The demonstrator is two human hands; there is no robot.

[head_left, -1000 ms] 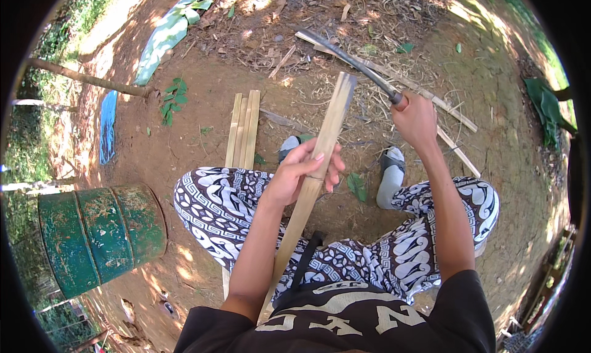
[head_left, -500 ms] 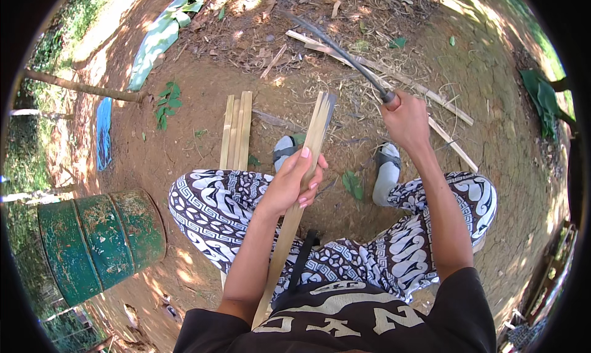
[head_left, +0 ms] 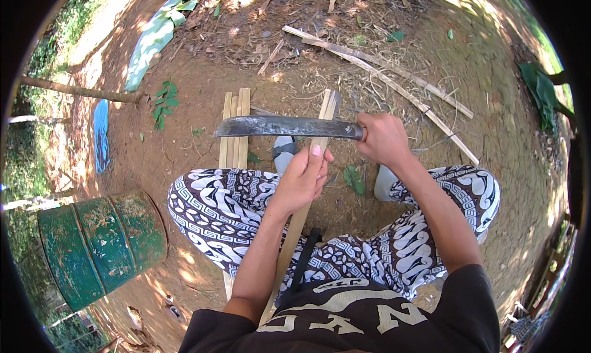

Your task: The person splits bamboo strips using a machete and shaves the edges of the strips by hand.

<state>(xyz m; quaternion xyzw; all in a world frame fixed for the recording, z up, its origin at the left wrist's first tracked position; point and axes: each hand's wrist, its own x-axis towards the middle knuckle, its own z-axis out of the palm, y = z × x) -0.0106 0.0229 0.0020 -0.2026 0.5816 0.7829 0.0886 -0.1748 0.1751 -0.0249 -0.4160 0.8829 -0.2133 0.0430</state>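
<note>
My left hand (head_left: 301,182) is closed around a long pale bamboo strip (head_left: 289,245), just below the blade. The strip slants from beside my waist to beyond my feet, and its far end looks split and grey-edged. In my right hand (head_left: 386,140), closed on the handle, is a machete (head_left: 271,126). Its dark blade lies crosswise over the strip's upper part, tip pointing left; whether the edge bites into the strip I cannot tell. Behind the blade's tip end, several bamboo strips (head_left: 244,102) lie side by side beyond my left knee.
Long split strips (head_left: 403,89) lie on shaving-strewn ground at the far right. A rusty green drum (head_left: 104,245) lies at left, near blue plastic (head_left: 101,134) and a thin pole (head_left: 80,88). My sandalled feet (head_left: 285,153) are just beyond the strip. A green leaf (head_left: 353,179) lies between my legs.
The machete has swung down and left, from raised away at the upper right to lying across the bamboo strip. My left hand still grips the strip and has shifted slightly.
</note>
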